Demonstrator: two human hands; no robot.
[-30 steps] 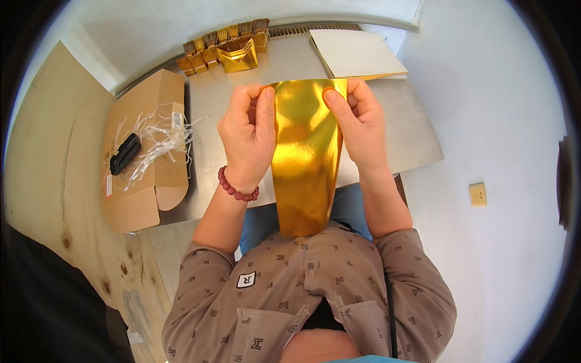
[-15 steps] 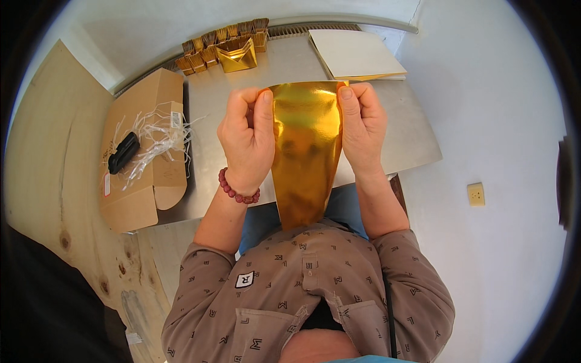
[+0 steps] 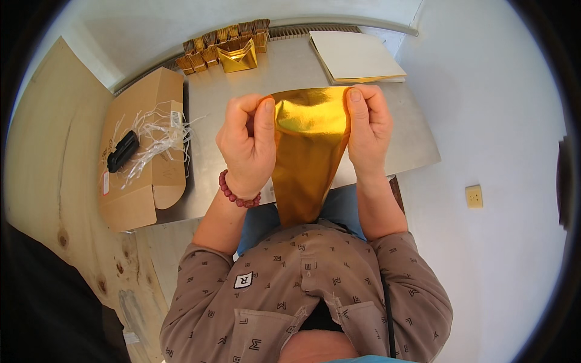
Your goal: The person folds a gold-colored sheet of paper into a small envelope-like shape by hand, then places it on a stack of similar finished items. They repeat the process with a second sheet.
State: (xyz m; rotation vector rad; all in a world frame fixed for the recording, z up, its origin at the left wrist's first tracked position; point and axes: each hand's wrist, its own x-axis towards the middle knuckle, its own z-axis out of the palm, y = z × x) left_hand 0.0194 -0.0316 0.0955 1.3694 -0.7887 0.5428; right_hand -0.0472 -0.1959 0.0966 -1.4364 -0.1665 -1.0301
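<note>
Between my two hands hangs a shiny gold foil sheet, held up by its top corners in front of my body. My left hand, with a dark red bead bracelet at the wrist, pinches the left corner between thumb and fingers. At the right corner my right hand grips in the same way, thumb on top. The sheet's upper edge bows slightly, and its lower end narrows down toward my shirt.
On the metal table stand folded gold pieces beside several brown-gold bundles. A stack of white sheets lies at the back right. Left, a cardboard box carries white plastic strips and a black stapler-like object.
My right hand has shifted slightly right, and both hands are a little lower. The foil's top edge now looks wider and more curved, with its bright reflection changed.
</note>
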